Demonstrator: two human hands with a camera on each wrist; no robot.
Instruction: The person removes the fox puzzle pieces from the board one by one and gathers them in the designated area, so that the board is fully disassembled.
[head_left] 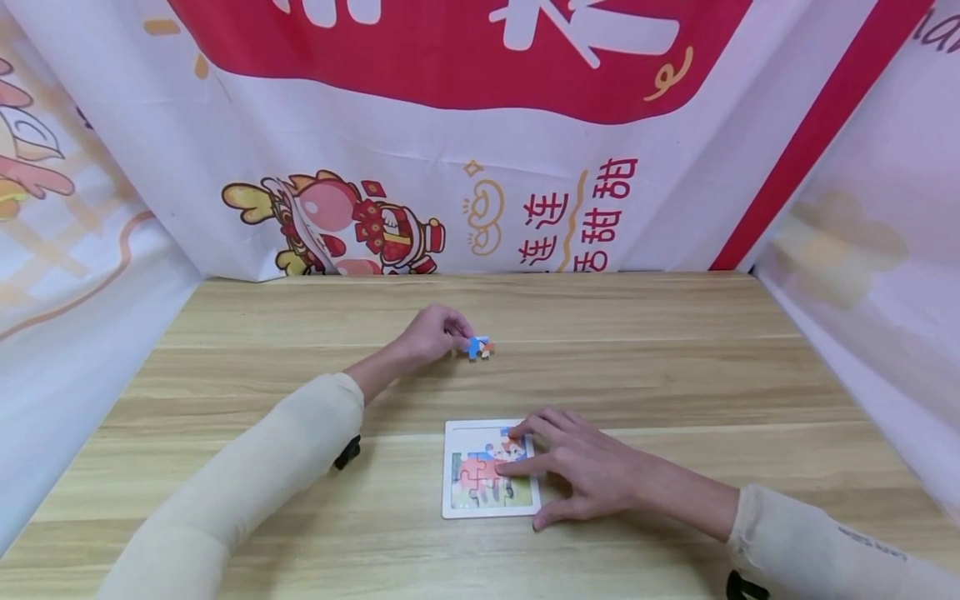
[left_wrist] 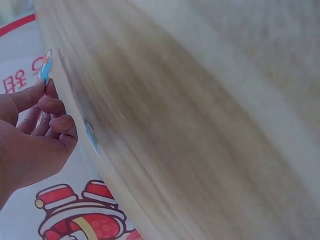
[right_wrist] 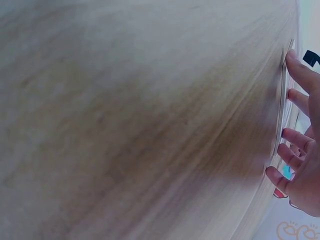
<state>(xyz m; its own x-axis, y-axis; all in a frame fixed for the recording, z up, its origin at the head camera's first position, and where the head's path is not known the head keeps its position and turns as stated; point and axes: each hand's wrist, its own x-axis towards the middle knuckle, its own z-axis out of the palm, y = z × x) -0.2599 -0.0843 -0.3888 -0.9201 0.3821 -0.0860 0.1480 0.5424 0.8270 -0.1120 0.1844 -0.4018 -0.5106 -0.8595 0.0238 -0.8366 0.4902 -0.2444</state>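
My left hand [head_left: 433, 333] is at the far middle of the table, pinching a blue jigsaw puzzle piece [left_wrist: 45, 67] between thumb and finger. Its other fingers curl loosely below. In the left wrist view, another puzzle piece [left_wrist: 91, 136] lies on the table beside this hand. Nearer to me, a square puzzle in a white-framed tray [head_left: 447, 471] is partly filled, with a bare white strip along its upper left. My right hand [head_left: 592, 468] spreads over the tray's right side, fingertips on the joined pieces [head_left: 480, 479] and thumb by the lower right corner.
The wood-grain table [head_left: 675, 358] reaches back to a printed cloth [head_left: 420, 133] with red and cartoon designs. More printed cloth hangs on the left and right sides. Both forearms wear pale sleeves [head_left: 262, 458] with black straps at the wrists.
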